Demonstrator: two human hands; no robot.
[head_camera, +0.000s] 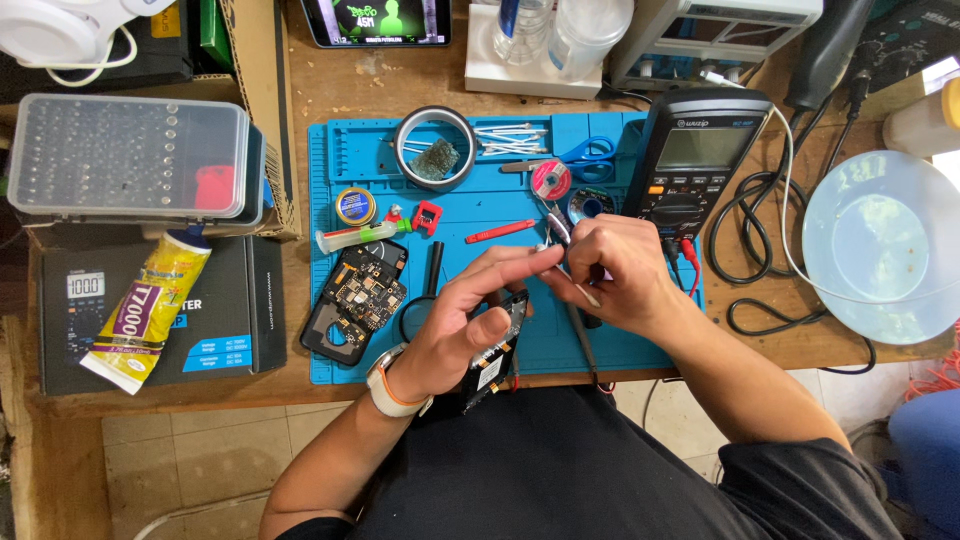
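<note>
My left hand (470, 320) grips a dark phone circuit board (493, 362), held edge-up over the near edge of the blue work mat (600, 345). Its fingertips reach up to meet my right hand (610, 270). That right hand is closed on a thin cotton swab stick (585, 293) that pokes out below the fingers, and metal tweezers (557, 228) show just above its fingertips. An opened phone back with exposed boards (357, 298) lies on the mat left of my hands.
A multimeter (692, 160) with leads sits right of the mat; a translucent bowl (880, 245) lies farther right. On the mat lie a tape roll (434, 146), cotton swabs (510, 140), blue scissors (590, 155) and a red tool (500, 231). A clear parts box (130, 155) and glue tube (150, 305) sit left.
</note>
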